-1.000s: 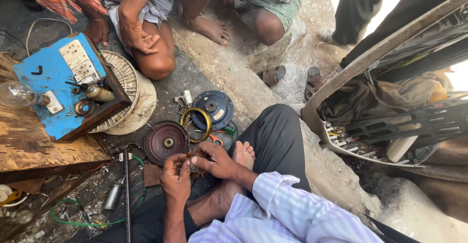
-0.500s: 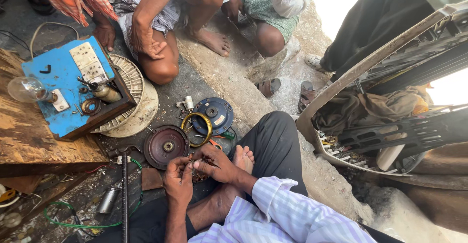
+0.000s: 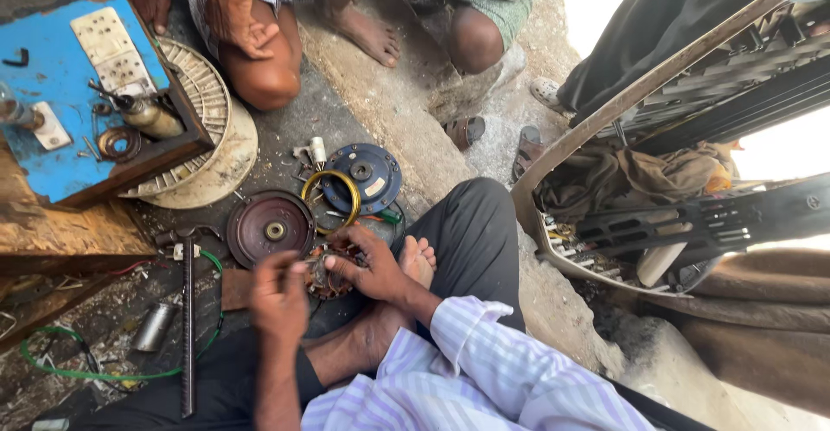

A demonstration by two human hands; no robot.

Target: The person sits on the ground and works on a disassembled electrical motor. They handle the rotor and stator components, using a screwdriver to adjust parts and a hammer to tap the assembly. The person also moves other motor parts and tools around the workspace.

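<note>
Basically, both hands were on the copper-wound motor stator (image 3: 327, 277) sitting on the ground just in front of the crossed legs. Left hand (image 3: 278, 297) was pinched on something at the winding's left edge — too small to tell what. Right hand (image 3: 367, 267) had fingers curled over the stator's top, gripping it steady. Dark red round motor cover (image 3: 270, 226) lay just beside it, blue round cover (image 3: 363, 176) and a yellow ring (image 3: 331, 199) a little further out. Looked like mid-teardown, winding work in hand — next move calls for a firm brace and a careful fingertip pull.
</note>
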